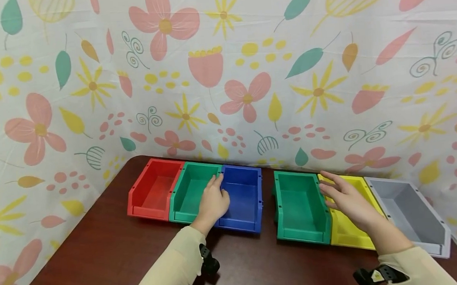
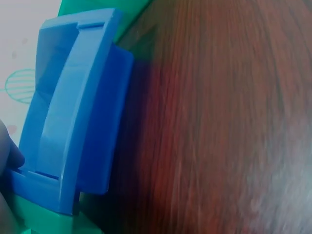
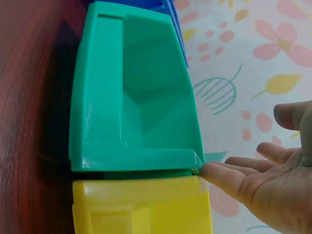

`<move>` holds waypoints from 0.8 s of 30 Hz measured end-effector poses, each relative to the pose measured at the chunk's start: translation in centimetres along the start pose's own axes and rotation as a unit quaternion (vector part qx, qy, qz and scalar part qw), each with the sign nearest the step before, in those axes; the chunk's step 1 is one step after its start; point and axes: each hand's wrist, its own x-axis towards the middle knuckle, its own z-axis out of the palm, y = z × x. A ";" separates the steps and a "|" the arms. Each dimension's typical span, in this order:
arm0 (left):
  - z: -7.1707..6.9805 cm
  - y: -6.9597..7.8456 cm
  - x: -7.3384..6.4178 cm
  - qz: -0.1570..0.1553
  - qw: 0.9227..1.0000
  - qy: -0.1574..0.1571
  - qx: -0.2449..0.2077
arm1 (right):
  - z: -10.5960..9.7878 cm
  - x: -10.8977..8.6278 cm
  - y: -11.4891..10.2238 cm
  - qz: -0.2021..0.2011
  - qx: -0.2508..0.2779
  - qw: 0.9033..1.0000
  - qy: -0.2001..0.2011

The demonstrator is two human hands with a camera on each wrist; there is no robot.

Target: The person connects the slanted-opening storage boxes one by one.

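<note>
My left hand [image 1: 213,200] lies over the seam between the left green bin [image 1: 192,185] and the blue bin [image 1: 242,194], fingers extended toward the back. In the left wrist view its thumb shows at the near left edge of the blue bin [image 2: 68,107]. My right hand [image 1: 349,200] reaches over the yellow bin [image 1: 349,233], fingers stretched toward the right green bin [image 1: 299,203]. A fingertip is right at the rim where green and yellow meet in the right wrist view. No loose item shows in either hand.
A red bin [image 1: 155,187] sits at the left end of the row, and a grey bin [image 1: 406,206] at the right end. A gap separates the blue bin from the right green one. Behind the dark wooden table [image 1: 102,248] hangs a floral-patterned sheet [image 1: 219,108].
</note>
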 end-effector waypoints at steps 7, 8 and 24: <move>0.2 -0.6 0.1 0.007 1.000 0.017 -0.006 | 1.3 0.9 0.2 -0.010 0.024 1.000 0.009; 0.3 -0.7 0.1 0.007 1.000 0.020 -0.004 | 1.6 1.0 0.3 -0.012 0.029 0.999 0.012; 1.0 -1.6 -0.1 0.001 0.995 0.079 -0.055 | 5.9 2.4 1.7 0.056 -0.092 0.992 0.067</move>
